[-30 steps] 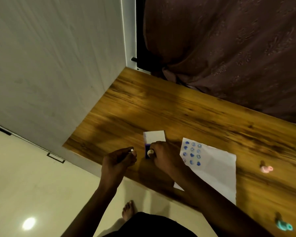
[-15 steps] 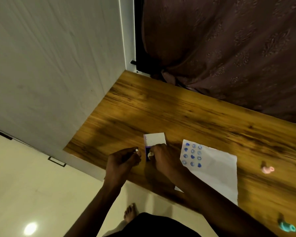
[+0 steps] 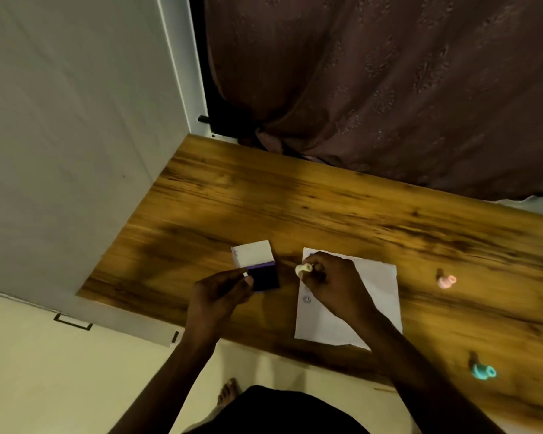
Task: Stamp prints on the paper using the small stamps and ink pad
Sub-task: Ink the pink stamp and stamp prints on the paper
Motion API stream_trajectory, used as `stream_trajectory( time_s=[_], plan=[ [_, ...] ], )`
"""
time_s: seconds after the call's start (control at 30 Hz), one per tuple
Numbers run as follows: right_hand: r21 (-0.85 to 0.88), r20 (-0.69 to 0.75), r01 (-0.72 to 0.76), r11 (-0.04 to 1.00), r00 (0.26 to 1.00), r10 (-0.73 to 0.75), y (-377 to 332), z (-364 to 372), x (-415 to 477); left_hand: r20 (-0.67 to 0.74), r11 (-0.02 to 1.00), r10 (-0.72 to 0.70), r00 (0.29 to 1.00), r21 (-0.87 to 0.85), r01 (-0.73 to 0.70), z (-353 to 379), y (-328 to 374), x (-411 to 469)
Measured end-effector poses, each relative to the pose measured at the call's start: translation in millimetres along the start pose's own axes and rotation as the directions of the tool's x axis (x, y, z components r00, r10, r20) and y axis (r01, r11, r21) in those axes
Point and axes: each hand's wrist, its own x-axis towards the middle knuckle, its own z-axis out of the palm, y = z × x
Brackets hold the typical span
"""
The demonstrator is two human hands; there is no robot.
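My right hand [image 3: 333, 285] pinches a small pale yellow stamp [image 3: 303, 269] and hovers over the upper left part of the white paper [image 3: 380, 296], hiding most of the blue prints; one print [image 3: 307, 298] shows beside the wrist. The ink pad [image 3: 265, 277] lies open on the wooden table [image 3: 326, 208], its white lid [image 3: 254, 252] folded back. My left hand [image 3: 221, 294] rests at the pad's near left corner with a small white piece [image 3: 245, 273] between thumb and fingers.
A pink stamp [image 3: 446, 281] and a teal stamp [image 3: 483, 371] lie on the table to the right of the paper. A grey wall panel [image 3: 76, 136] borders the table on the left, a dark curtain [image 3: 389, 89] hangs behind it.
My right hand has lifted the yellow stamp off the ink pad and carried it right, over the paper. My left hand has stayed by the pad.
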Motion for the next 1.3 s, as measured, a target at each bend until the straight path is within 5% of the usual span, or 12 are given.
stream_trajectory(
  time_s=[0.23, 1.3],
  plan=[
    [-0.173, 0.014, -0.11, 0.979, 0.993, 0.114, 42, 1, -36, 0.04, 0.998, -0.065, 0.997, 0.018, 0.064, 23, -11, 3],
    [-0.25, 0.048, -0.181, 0.951, 0.979, 0.199, 52, 28, -36, 0.069, 0.998, -0.029, 0.997, 0.066, 0.024, 52, -14, 12]
  ],
)
